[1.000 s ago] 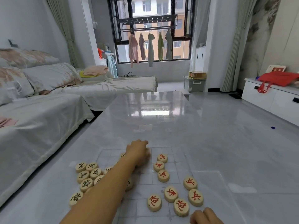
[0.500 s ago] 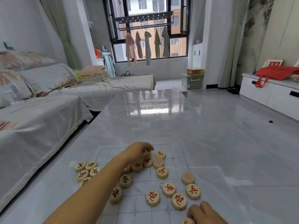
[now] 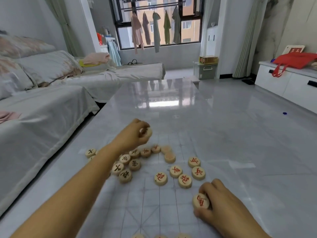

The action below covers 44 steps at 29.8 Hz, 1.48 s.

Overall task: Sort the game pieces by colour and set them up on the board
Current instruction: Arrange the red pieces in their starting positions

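Sorting is midway. At left, black-marked pieces (image 3: 124, 166) cluster on the counter (image 3: 223, 134); the left hand (image 3: 135, 134) lifts a piece in closed fingers. Red pieces (image 3: 185, 172) lie right on the board (image 3: 154, 203). The right hand (image 3: 212, 201) grips a red piece (image 3: 201, 201), which next needs a line crossing.

round wooden pieces (image 3: 175, 171) | red- and black-marked, flat | scattered on clear gridded board (image 3: 151, 203)
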Each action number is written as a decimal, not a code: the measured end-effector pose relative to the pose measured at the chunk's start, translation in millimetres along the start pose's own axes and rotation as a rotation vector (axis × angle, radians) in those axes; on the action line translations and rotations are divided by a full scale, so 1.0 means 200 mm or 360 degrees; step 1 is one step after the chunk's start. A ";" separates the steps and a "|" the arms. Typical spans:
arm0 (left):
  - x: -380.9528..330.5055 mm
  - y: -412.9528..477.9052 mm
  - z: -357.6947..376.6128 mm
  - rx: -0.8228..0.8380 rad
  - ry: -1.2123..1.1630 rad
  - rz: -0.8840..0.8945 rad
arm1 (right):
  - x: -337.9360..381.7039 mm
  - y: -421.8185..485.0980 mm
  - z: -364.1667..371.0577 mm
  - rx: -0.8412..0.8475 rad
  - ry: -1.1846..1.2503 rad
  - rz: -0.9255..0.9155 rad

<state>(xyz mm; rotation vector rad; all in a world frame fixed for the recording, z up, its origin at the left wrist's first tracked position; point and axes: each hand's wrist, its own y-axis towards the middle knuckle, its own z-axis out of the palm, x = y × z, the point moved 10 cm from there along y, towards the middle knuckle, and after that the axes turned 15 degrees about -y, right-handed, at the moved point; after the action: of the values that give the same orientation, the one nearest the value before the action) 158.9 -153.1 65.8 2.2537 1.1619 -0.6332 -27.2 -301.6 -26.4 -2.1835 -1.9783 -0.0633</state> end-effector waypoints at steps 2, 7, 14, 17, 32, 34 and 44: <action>0.02 -0.25 -0.14 -0.0067 -0.0029 -0.0062 | -0.02 -0.03 -0.03 -0.0076 0.0076 0.0023; 0.24 -0.95 -0.35 -0.0184 -0.0032 -0.0553 | -0.01 -0.09 -0.02 -0.0110 0.0120 0.0012; 0.43 -1.28 -0.26 -0.0125 -0.0044 -0.0772 | 0.05 -0.16 0.02 -0.0135 -0.0002 -0.0093; 0.45 -1.30 -0.21 0.0000 -0.0013 -0.0780 | 0.05 -0.19 0.05 -0.0113 0.0031 -0.0110; 0.47 -1.36 -0.18 0.0243 -0.0196 -0.0719 | 0.08 -0.24 0.03 -0.0103 0.0160 -0.0159; 0.48 -1.36 -0.18 0.0228 -0.0215 -0.0749 | 0.07 -0.25 0.01 -0.0105 0.0205 -0.0130; 0.49 -1.36 -0.17 0.0258 -0.0211 -0.0700 | 0.07 -0.28 0.01 -0.0006 0.0184 -0.0118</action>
<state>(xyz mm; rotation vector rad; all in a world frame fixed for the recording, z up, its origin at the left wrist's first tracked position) -11.6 61.3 -32.0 2.0529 1.6018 -1.0633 -81.2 -281.8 -19.3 -2.0586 -1.9960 -0.1994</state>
